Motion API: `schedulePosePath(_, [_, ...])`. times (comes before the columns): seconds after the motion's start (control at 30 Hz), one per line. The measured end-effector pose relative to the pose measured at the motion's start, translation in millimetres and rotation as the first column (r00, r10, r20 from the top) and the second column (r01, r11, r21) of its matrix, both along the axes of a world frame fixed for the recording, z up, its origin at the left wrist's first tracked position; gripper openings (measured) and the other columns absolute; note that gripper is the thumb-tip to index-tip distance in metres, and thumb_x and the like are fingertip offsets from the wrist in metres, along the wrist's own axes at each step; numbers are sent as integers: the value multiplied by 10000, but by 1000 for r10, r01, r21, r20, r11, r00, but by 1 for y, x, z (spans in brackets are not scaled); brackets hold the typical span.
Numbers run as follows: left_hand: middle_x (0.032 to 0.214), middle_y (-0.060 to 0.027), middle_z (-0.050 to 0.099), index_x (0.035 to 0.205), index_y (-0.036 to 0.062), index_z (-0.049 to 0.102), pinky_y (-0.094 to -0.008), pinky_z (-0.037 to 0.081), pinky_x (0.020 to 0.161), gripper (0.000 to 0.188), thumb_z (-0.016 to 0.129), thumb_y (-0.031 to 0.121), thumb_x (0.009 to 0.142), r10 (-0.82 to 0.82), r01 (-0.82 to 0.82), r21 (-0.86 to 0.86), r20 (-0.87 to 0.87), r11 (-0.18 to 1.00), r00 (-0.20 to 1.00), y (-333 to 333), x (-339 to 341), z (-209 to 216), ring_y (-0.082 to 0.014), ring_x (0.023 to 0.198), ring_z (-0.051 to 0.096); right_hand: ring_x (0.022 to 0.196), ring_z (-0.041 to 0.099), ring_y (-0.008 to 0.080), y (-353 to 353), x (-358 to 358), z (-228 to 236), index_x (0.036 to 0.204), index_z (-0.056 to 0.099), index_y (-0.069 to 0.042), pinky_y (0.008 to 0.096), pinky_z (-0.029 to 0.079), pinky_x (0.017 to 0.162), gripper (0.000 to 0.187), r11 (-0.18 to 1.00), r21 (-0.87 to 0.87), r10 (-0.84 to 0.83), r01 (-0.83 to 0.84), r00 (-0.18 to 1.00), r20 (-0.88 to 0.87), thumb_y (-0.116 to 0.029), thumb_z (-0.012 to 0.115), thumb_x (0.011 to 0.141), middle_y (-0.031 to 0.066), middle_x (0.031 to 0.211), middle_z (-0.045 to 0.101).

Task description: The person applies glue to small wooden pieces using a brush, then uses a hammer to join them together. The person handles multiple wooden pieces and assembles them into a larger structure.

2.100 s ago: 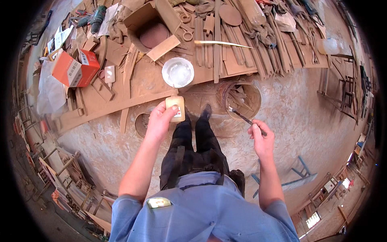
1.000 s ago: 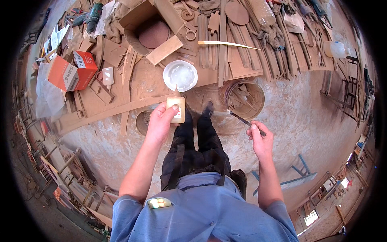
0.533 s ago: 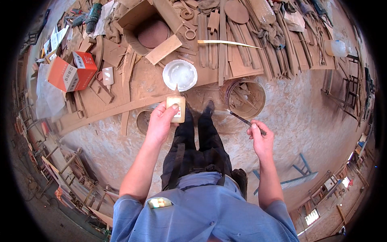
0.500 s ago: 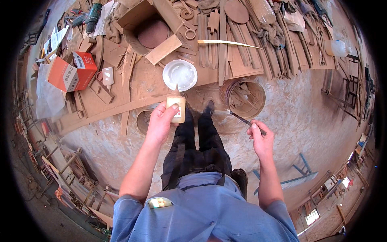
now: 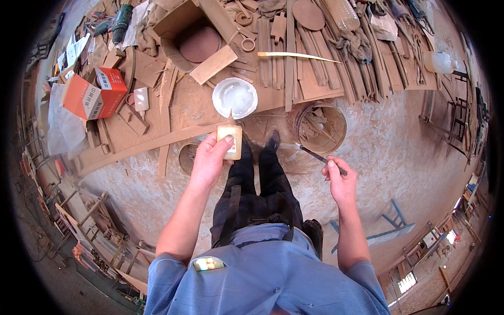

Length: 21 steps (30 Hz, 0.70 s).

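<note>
My left hand [image 5: 208, 161] is closed around a small cream plastic squeeze bottle [image 5: 231, 152], thumb pressed on its face. The bottle's tapered nozzle points away from me, at the near rim of a white bowl [image 5: 253, 104]. Whitish residue coats the inside of that bowl, which stands near the front edge of the workbench [image 5: 194, 110]. Off to the right, over the floor, my right hand [image 5: 342, 182] grips a thin dark stick-like tool [image 5: 314, 154] with a pale tip; its exact kind is unclear. The tool is apart from the bottle and bowl.
Wood strips [image 5: 265, 58] and a cardboard box [image 5: 178, 32] crowd the bench. An orange-and-white carton [image 5: 107, 86], a second small bottle [image 5: 140, 100] and a green power tool [image 5: 122, 23] lie left. A bucket of scraps [image 5: 341, 128] stands below the bench's front edge.
</note>
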State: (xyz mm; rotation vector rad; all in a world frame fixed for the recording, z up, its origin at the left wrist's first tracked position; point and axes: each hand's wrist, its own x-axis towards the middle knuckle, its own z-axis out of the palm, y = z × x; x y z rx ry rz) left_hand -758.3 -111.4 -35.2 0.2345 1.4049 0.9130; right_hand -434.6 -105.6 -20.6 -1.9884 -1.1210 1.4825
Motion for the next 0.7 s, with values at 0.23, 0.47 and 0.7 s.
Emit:
schedulePosePath(0.23, [865,8,647,1062,59,606,-222,450,574,212,589,226,934,-4,4,-3,0,1000,1000,1,-1,1,-62,713,585,701,612,98,1,1,-2,1066,657,31,245,485,624,297,1000,-2,13,-13,1000,8,-228,598,933,51,750,669])
schedulePosePath(0.47, [859,11,648,1061,59,606,-219,448,569,214,592,230,934,-6,6,6,5,1000,1000,1,-3,0,-60,704,582,704,616,104,3,-1,0,1068,659,27,249,487,638,298,1000,-18,-3,3,1000,-4,-233,599,934,52,754,669])
schedulePosePath(0.7, [848,3,646,1066,55,605,-227,470,555,211,592,218,932,-9,9,-2,2,1000,1000,2,-4,-2,-70,683,591,712,620,112,5,-1,0,1063,660,24,257,491,656,294,1000,-15,19,-18,1000,18,-232,593,935,53,752,668])
